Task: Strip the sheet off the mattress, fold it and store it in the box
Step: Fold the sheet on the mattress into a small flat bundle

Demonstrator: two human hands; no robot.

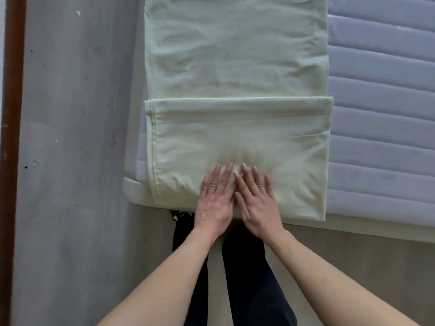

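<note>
A pale green sheet point(235, 55) lies as a long folded strip along the left part of the quilted grey mattress point(381, 118). Its near end is folded back over itself, the fold's free edge running across at mid-frame. My left hand point(215, 201) and my right hand point(255, 201) lie side by side, flat with straight fingers, pressing on the near part of this folded layer close to the mattress's front edge. No box is in view.
A grey wall point(75, 137) stands to the left of the mattress, with a brown door frame point(13, 114) at the far left. The beige floor point(353, 255) and my dark trouser legs point(247, 278) are below the mattress edge.
</note>
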